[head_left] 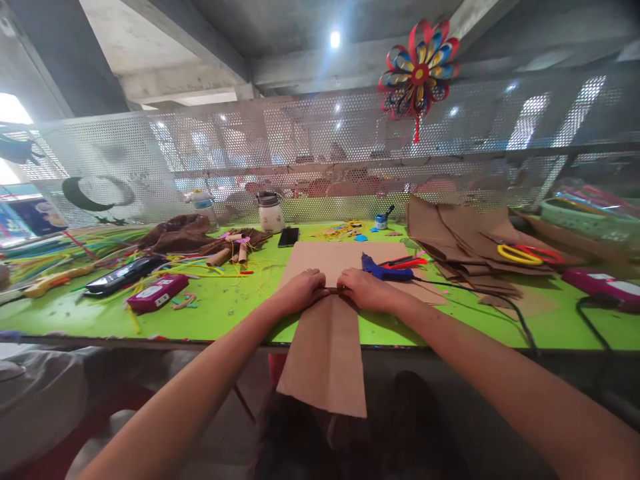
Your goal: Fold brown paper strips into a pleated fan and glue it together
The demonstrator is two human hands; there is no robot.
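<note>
Here, I am pinching folded brown paper with my left hand and right hand, fingers bunching narrowly at its crease, its near end hanging past the green table, a blue glue gun lying beside my right hand.

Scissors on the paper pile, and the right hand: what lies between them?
The head view shows a blue glue gun beside the right hand, a red item behind it, then the paper pile under the scissors.
</note>
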